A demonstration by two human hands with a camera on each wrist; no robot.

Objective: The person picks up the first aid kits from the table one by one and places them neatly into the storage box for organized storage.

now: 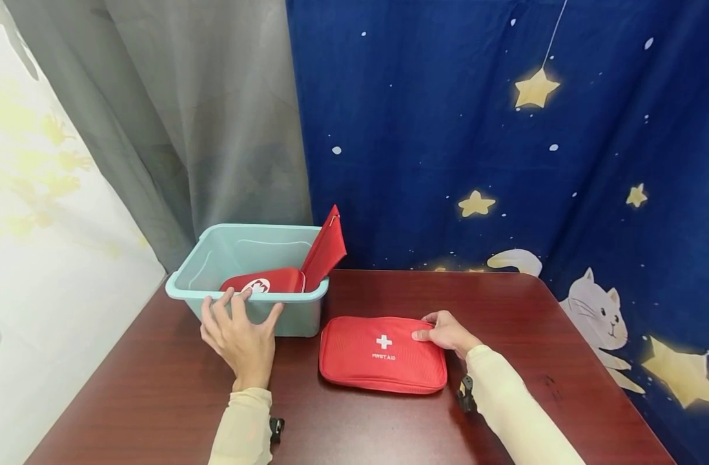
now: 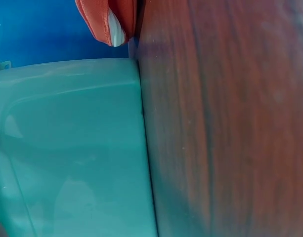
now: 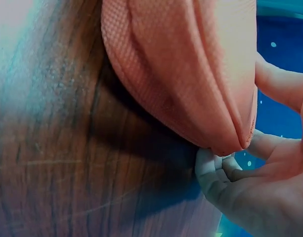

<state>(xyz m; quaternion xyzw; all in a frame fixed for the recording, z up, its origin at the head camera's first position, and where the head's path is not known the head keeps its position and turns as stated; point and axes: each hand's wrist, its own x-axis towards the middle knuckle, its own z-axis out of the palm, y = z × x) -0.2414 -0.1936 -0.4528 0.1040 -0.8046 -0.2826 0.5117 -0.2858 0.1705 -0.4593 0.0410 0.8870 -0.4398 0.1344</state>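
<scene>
A red first aid pouch (image 1: pixel 383 355) with a white cross lies at the middle of the table. My right hand (image 1: pixel 450 332) pinches its right corner, thumb on top. In the right wrist view the fingers (image 3: pixel 213 173) reach under the pouch's edge (image 3: pixel 186 74), which shows a shadow beneath it. To the left, a light teal plastic bin (image 1: pixel 296 316) holds a red case with a white emblem (image 1: pixel 273 281) and a flat red zip pouch (image 1: pixel 325 252) leaning up past the rim. My left hand (image 1: pixel 244 336) grips the bin's near rim, fingertips over the edge and thumb against the outside.
The dark reddish wooden table (image 1: pixel 378 433) carries the bin and the pouch. Behind it hang a grey curtain (image 1: pixel 232 116) and a blue star-patterned curtain (image 1: pixel 412 129). A white patterned surface (image 1: pixel 52 290) stands along the left side.
</scene>
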